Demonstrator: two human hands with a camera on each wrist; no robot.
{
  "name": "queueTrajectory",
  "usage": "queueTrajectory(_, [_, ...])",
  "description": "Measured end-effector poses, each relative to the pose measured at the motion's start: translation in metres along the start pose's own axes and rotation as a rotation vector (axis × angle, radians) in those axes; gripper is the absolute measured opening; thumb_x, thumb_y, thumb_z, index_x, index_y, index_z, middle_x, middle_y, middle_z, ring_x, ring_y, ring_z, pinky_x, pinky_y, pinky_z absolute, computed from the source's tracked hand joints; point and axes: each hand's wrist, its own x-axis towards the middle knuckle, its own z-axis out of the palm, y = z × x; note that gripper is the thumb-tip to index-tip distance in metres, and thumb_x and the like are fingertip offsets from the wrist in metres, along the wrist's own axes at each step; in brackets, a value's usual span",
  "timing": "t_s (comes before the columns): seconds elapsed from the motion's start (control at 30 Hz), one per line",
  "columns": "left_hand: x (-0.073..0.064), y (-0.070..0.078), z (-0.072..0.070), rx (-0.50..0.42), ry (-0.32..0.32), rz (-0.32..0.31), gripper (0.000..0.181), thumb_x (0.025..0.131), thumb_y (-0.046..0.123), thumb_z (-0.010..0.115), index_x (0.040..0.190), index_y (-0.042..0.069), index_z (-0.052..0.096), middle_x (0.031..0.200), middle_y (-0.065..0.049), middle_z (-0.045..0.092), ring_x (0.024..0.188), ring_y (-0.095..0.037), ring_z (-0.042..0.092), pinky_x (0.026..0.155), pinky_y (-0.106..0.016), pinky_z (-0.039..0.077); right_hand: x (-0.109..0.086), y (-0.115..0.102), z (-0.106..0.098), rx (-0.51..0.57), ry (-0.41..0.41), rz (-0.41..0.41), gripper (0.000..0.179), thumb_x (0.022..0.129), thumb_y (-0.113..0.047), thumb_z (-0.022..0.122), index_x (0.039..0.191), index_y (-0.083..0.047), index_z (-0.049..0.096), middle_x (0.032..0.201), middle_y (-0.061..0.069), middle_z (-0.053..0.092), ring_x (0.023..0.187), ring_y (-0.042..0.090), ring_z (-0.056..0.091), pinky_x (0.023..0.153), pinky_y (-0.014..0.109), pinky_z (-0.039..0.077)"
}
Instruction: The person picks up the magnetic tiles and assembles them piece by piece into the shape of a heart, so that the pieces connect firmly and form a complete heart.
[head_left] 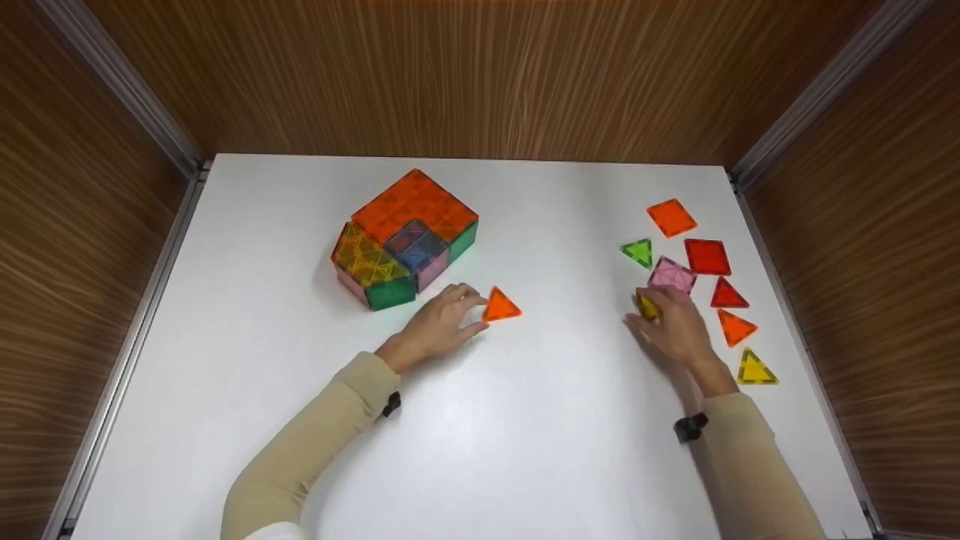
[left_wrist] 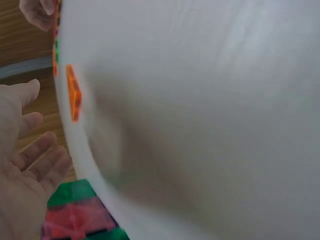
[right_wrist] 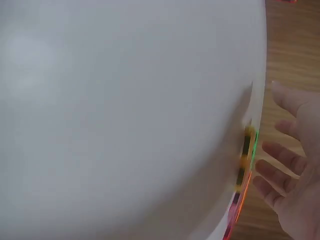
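My left hand (head_left: 441,321) hovers just left of an orange triangular tile (head_left: 502,306), thumb and fingers spread toward it. In the left wrist view, a gap shows between that hand (left_wrist: 27,155) and the orange tile (left_wrist: 74,94) lying on the table. On the right, my right hand (head_left: 681,328) is over a yellow tile (head_left: 646,307), partly hidden by its fingers. The right wrist view shows loosely bent fingers (right_wrist: 275,175) apart from the yellow tile (right_wrist: 244,160). Just beyond this hand lies a pink square tile (head_left: 673,274).
A low block of translucent tiles, with an orange top (head_left: 405,201), stands at the back left, close to my left hand. Along the right lie a green triangle (head_left: 638,253), orange square (head_left: 672,217), red square (head_left: 707,256) and several triangles. Wood-grain walls (head_left: 465,82) border the white table (head_left: 510,450).
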Motion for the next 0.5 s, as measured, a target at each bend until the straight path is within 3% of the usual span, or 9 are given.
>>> queueTrajectory(0.13, [0.013, 0.001, 0.007, 0.018, -0.056, 0.004, 0.04, 0.103, 0.03, 0.07, 0.134, 0.005, 0.068, 0.13, -0.013, 0.065, 0.119, -0.029, 0.061, 0.11, -0.042, 0.053, -0.006, 0.016, -0.008, -0.031, -0.013, 0.031, 0.055, 0.096, -0.027, 0.078, 0.144, -0.007, 0.062, 0.143, 0.024, 0.056, 0.129, 0.045, 0.051, 0.109, 0.067, 0.048])
queueTrajectory(0.3, [0.024, 0.002, 0.013, 0.07, -0.061, 0.043, 0.03, 0.102, 0.024, 0.072, 0.123, 0.003, 0.07, 0.125, -0.018, 0.065, 0.113, -0.035, 0.062, 0.102, -0.046, 0.054, -0.009, 0.025, -0.012, -0.049, -0.054, 0.086, 0.059, 0.096, -0.031, 0.077, 0.147, -0.005, 0.059, 0.146, 0.025, 0.051, 0.129, 0.045, 0.046, 0.108, 0.068, 0.047])
queueTrajectory(0.5, [0.031, 0.002, 0.017, 0.114, -0.082, 0.026, 0.026, 0.103, 0.024, 0.07, 0.121, 0.006, 0.073, 0.124, -0.017, 0.067, 0.111, -0.036, 0.061, 0.098, -0.049, 0.054, -0.01, 0.025, -0.012, -0.058, -0.092, 0.106, 0.063, 0.096, -0.035, 0.077, 0.148, -0.004, 0.058, 0.148, 0.027, 0.049, 0.128, 0.045, 0.044, 0.108, 0.067, 0.047])
